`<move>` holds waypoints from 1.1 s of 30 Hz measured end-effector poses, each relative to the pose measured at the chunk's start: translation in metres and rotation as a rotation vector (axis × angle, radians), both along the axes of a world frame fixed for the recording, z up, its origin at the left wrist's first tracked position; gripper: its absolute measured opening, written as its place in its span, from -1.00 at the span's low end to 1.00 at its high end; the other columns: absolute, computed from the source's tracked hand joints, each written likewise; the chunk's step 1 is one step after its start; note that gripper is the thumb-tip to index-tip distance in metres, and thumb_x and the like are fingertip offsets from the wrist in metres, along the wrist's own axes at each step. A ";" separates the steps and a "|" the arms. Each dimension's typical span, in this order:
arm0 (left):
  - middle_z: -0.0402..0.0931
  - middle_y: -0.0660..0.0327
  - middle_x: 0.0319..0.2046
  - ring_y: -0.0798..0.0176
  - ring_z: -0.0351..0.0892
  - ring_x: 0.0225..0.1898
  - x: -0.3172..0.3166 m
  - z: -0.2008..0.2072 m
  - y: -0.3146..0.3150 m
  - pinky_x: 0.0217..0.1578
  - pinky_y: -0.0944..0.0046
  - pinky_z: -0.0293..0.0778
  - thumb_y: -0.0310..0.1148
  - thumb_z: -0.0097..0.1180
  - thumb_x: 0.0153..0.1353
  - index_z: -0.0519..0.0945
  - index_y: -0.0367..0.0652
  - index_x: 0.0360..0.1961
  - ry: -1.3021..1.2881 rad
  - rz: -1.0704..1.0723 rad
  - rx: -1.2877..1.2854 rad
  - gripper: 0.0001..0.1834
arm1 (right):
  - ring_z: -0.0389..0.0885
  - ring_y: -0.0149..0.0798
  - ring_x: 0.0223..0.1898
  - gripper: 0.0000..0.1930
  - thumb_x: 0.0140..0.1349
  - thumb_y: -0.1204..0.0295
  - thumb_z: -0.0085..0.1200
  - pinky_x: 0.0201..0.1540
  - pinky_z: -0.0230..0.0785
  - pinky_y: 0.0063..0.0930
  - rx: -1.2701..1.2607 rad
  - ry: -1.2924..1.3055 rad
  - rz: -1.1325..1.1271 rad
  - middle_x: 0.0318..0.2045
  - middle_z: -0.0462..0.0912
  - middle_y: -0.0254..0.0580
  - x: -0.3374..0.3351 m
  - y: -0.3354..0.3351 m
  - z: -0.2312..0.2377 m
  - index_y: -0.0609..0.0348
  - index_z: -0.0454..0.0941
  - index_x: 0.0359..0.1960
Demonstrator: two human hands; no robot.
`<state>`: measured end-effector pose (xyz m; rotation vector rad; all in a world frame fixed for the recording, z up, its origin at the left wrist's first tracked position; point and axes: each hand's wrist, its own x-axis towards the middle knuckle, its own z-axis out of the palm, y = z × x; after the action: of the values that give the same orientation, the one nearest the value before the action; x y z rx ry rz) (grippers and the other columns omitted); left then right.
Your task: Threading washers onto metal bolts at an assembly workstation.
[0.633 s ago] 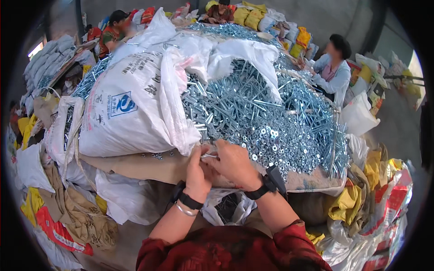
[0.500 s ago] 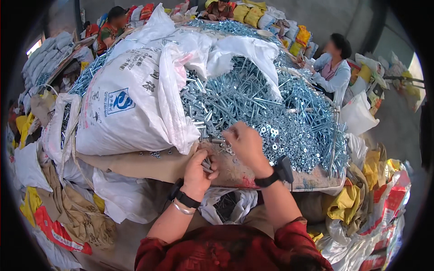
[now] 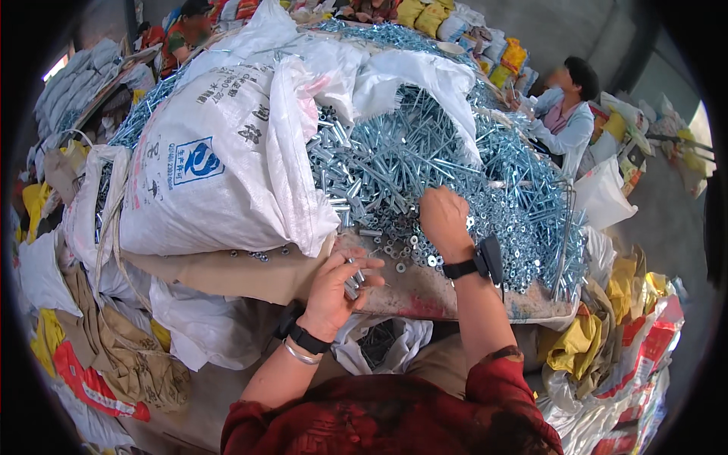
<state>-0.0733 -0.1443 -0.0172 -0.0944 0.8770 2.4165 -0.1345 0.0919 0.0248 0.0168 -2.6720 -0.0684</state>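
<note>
Lettering (image 3: 250,135) in black and 1 blue square emblem (image 3: 199,161) mark the white woven sack (image 3: 220,208) lying on the table (image 3: 409,296). Short cylindrical metal sleeves (image 3: 352,283), silvery and shiny, sit in the left grip (image 3: 332,293), its fingers loosely curled around them above the table's near edge. The right grip (image 3: 446,218) bends over loose washers (image 3: 525,250) and long bolts (image 3: 432,136); whether its hidden fingertips grasp anything, I cannot tell.

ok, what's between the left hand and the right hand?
Loose metal washers, scattered on the stained tabletop, lie between the left hand and right hand; the head view shows it.
</note>
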 end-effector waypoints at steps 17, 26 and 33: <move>0.61 -0.08 -0.22 0.21 0.61 -0.42 0.054 -0.004 -0.005 -0.73 0.39 0.32 -0.41 -0.10 0.37 0.45 -0.31 0.10 0.192 -0.094 0.034 -0.67 | 0.61 -0.34 -0.52 -0.92 0.29 0.59 0.10 -0.46 0.38 -0.45 -0.735 0.090 0.235 -0.49 0.56 -0.17 0.164 -0.008 -0.010 0.26 0.44 -0.28; 0.62 -0.19 -0.18 0.09 0.70 -0.23 0.075 0.003 -0.005 -0.73 0.39 0.35 -0.40 -0.08 0.38 0.44 -0.35 0.12 0.187 -0.097 0.098 -0.65 | 0.56 0.03 -0.48 -0.88 0.29 0.45 0.13 -0.43 0.36 -0.26 -0.822 -0.172 0.402 -0.49 0.54 -0.01 0.221 -0.014 -0.003 0.21 0.54 -0.21; 0.50 0.07 -0.45 0.27 0.50 -0.49 0.090 0.012 0.004 -0.74 0.42 0.30 -0.32 -0.05 0.42 0.47 -0.36 0.09 0.163 -0.134 0.050 -0.65 | 0.54 -0.11 -0.50 -0.89 0.24 0.48 0.19 -0.41 0.36 -0.38 -0.882 -0.229 0.558 -0.49 0.56 -0.09 0.253 -0.007 0.020 0.27 0.60 -0.27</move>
<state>0.0169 -0.1401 -0.0051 0.1770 0.8645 2.3431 0.1182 0.0849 0.0445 0.4991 -2.5705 1.3268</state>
